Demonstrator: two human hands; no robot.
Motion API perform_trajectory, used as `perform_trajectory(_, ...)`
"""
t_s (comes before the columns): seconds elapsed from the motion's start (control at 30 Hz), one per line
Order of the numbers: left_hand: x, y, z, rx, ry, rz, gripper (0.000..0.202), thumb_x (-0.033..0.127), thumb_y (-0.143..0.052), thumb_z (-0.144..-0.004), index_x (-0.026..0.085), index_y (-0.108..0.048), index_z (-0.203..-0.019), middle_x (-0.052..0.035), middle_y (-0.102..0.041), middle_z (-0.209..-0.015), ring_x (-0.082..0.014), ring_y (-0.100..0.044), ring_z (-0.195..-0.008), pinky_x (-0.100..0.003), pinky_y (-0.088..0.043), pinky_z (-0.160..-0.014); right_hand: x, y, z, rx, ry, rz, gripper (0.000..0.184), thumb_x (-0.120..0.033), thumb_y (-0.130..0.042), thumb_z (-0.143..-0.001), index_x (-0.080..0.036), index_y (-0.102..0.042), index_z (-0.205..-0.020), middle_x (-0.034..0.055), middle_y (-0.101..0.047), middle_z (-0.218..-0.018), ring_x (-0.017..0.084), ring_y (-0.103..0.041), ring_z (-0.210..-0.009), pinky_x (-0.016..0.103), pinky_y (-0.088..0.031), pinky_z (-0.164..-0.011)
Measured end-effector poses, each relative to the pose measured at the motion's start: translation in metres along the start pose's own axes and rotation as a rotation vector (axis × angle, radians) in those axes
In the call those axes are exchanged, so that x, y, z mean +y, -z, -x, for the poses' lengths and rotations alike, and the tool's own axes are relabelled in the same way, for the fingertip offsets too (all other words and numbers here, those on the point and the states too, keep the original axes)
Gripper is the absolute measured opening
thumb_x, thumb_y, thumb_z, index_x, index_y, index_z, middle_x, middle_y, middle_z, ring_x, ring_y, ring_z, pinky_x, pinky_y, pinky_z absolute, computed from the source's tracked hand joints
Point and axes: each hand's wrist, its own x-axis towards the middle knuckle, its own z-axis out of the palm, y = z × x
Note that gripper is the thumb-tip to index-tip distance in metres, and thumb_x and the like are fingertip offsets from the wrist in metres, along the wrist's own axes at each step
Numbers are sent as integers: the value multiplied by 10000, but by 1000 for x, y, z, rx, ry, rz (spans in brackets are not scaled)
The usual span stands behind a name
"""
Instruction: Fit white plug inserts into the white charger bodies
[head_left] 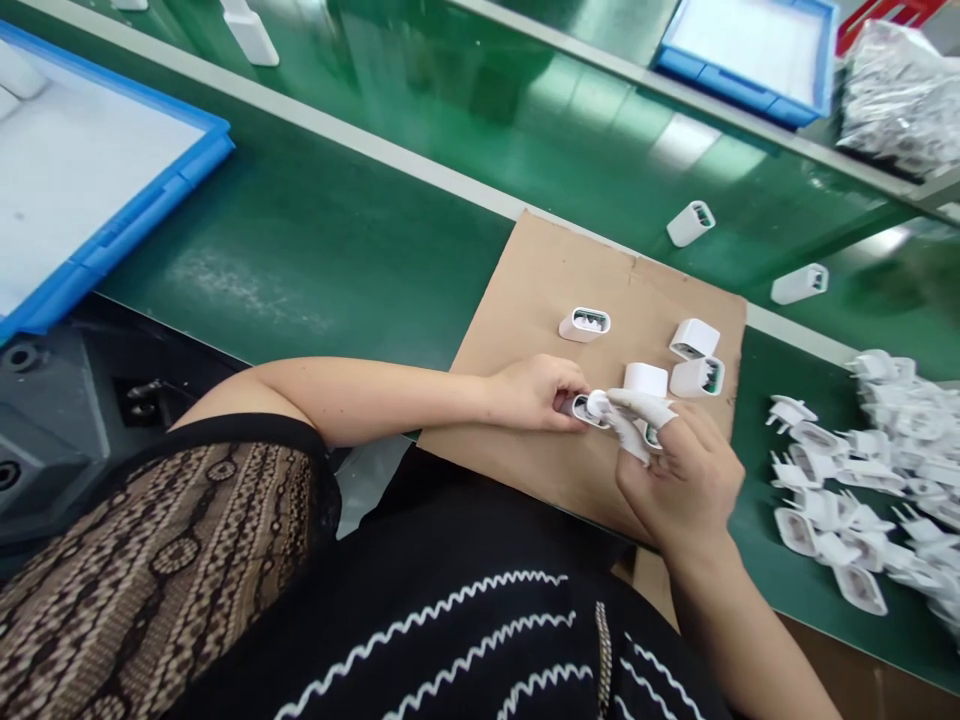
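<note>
My left hand [537, 392] is closed around a white oval charger housing [588, 412], its open end turned towards my right hand. White finger covers wrap the thumb and forefinger of my right hand [679, 460]. Those two fingers pinch a small white round part [598, 402] at the housing's opening; its exact kind is too small to make out. On the brown cardboard sheet [510, 310] a charger housing [585, 324] lies behind my left hand. Several more white housings [697, 377] lie just beyond my right hand.
White plug pieces with pins [832, 500] are heaped at the right. Two white housings [691, 223] lie on the green surface past the cardboard. A blue-rimmed tray [150, 205] is at the left, another blue tray [750, 50] at the back, beside clear plastic bags [900, 100].
</note>
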Motion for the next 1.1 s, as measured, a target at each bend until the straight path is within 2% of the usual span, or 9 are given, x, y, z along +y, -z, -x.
perform_trajectory(0.33,-1,0,0,-13,5,-35,176,262,-792,-813,142,-668,-778,-6,-604,-771,-104,-540,-669,-238,-426,-638,-10,0,-7,-98,134,192,315,6,-531,-805,-183,-675,-1012,31,-635,-724,212,-559,-703,318,-378,-617)
perform_trajectory(0.43,-5,-3,4,15,-24,-70,251,301,-787,-846,143,-720,-1029,-26,-668,-848,-114,-585,-689,-241,-464,-658,-13,0,-7,-95,127,216,310,11,-521,-799,-193,-670,-978,24,-628,-708,206,-539,-681,314,-352,-607)
perform_trajectory(0.5,-9,-7,9,46,-74,-162,472,365,-775,-875,156,-655,-1281,-50,-712,-919,-142,-642,-744,-263,-508,-712,-15,0,-7,-82,115,209,294,10,-519,-800,-195,-664,-954,22,-619,-692,204,-533,-674,311,-345,-605)
perform_trajectory(0.57,-13,-13,13,84,-150,-321,554,423,-714,-928,152,-585,-1393,-85,-737,-973,-186,-691,-839,-302,-541,-789,-17,0,-7,-65,109,212,276,7,-520,-806,-191,-658,-939,27,-620,-689,205,-529,-672,311,-348,-611)
perform_trajectory(0.67,-16,-19,19,129,-235,-584,498,463,-526,-1030,104,-589,-1370,-137,-741,-980,-236,-709,-910,-361,-565,-825,-21,-2,-6,-52,114,268,239,3,-510,-817,-211,-616,-829,29,-610,-672,203,-511,-655,312,-347,-614)
perform_trajectory(0.83,-10,-20,20,87,-233,-876,581,497,-380,-1069,25,-563,-1353,-191,-719,-988,-262,-686,-867,-369,-555,-667,-23,-11,0,-18,37,276,247,4,-505,-776,-229,-540,-701,24,-584,-635,190,-495,-617,312,-316,-571)
perform_trajectory(0.93,-4,-17,19,81,-187,-891,562,505,-392,-1065,39,-580,-1317,-189,-721,-1005,-260,-690,-894,-346,-543,-655,-23,-16,7,31,-40,160,241,-12,-506,-808,-213,-640,-814,25,-628,-663,191,-537,-628,304,-351,-581)
perform_trajectory(1.0,2,-13,20,70,-183,-789,466,485,-447,-1057,97,-623,-1244,-146,-735,-1014,-234,-702,-912,-322,-550,-696,-17,-14,12,32,-103,20,253,-76,-528,-877,-209,-702,-1004,40,-698,-758,202,-602,-688,305,-409,-617)
perform_trajectory(1.1,15,1,19,90,-236,-599,304,419,-536,-1030,164,-658,-1141,-69,-755,-969,-180,-713,-862,-290,-552,-720,19,0,24,112,-313,-163,355,-205,-575,-935,-250,-675,-1273,65,-763,-1020,234,-683,-873,348,-499,-753)
